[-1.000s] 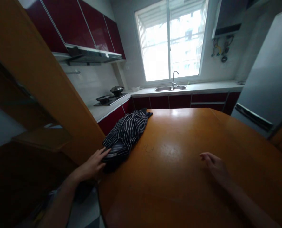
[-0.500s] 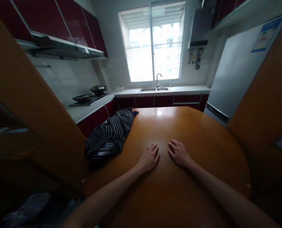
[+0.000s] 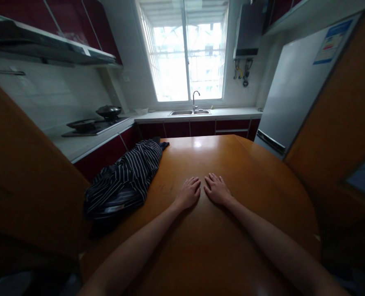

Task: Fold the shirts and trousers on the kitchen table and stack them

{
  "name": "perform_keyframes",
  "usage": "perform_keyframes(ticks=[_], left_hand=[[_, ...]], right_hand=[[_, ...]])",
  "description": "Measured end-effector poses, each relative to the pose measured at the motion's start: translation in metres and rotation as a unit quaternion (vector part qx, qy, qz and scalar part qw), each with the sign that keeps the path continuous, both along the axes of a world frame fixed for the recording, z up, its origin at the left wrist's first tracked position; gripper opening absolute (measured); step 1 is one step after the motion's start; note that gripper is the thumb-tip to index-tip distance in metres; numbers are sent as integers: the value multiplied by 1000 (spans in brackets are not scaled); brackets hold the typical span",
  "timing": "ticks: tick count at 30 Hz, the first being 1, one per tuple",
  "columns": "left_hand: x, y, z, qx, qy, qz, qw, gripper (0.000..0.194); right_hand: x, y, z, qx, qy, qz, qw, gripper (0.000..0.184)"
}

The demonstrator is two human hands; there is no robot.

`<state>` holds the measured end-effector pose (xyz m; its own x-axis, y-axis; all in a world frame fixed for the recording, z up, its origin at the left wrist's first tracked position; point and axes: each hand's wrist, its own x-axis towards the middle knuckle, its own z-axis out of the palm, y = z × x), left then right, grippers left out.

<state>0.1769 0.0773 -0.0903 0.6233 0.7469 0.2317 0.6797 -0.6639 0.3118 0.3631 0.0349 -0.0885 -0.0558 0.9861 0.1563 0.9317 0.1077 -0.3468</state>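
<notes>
Both palms lie down on the brown wooden table (image 3: pixel 231 164), a small gap between them. My left hand (image 3: pixel 189 193) rests with its fingers stretched forward and holds nothing. Beside it, my right hand (image 3: pixel 216 189) is also flat, fingers a little apart and nothing in it. A dark garment with white stripes (image 3: pixel 129 172) lies crumpled along the table's left edge, nearest to my left hand but not touching it. Its folds hide its full shape.
Past the table, a counter holds a sink (image 3: pixel 182 112) with a tap (image 3: pixel 195 100). At the left, a lidded pan (image 3: pixel 109 111) and a second pan (image 3: pixel 81 124) stand on the stove. A fridge (image 3: pixel 293 90) stands at the right, and wooden frames flank the table.
The view has shifted forward and to the right, so the room appears further left. My hands look slightly closer together, still flat on the table. The striped garment lies as before.
</notes>
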Motion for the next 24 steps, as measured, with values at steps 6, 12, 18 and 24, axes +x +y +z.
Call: perform_keyframes(ticks=[6, 12, 18, 24], left_hand=[[-5, 1, -5, 9, -31, -46, 998, 42], [-8, -3, -5, -8, -79, -62, 995, 37], [-15, -14, -3, -56, -137, -53, 988, 32], [-20, -20, -2, -86, -191, -27, 977, 30]], right_hand=[[6, -7, -6, 28, 31, 22, 999, 50], [10, -11, -12, 61, 106, 24, 992, 42], [10, -15, -12, 112, 200, -6, 973, 39], [5, -21, -9, 148, 233, 1, 961, 38]])
